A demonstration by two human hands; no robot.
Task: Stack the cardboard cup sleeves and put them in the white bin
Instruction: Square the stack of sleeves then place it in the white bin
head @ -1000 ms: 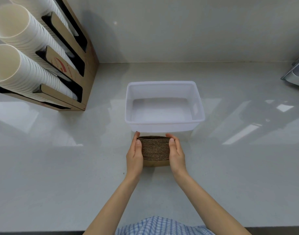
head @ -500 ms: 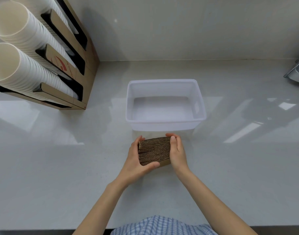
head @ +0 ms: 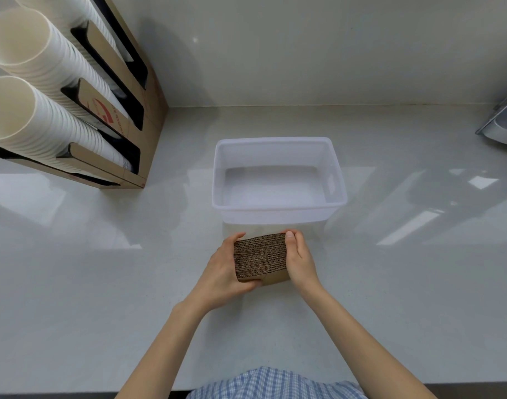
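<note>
A brown stack of cardboard cup sleeves (head: 259,256) stands on edge, its corrugated rims facing up, just in front of the white bin (head: 278,207). My left hand (head: 222,272) grips its left side, thumb wrapped under the near edge. My right hand (head: 299,259) presses flat against its right side, fingers reaching to the far corner. The stack is slightly tilted. The bin holds nothing and sits a short gap beyond the stack on the pale counter.
A cardboard dispenser rack (head: 122,116) with long rows of white paper cups (head: 42,116) leans at the back left. A metal object (head: 502,125) shows at the right edge. The wall runs behind the bin; the counter's front edge is near my body.
My left hand shifted from flat against the stack's side to gripping it, thumb hooked under the near edge. The stack tilted slightly. My right hand stayed on the right side.
</note>
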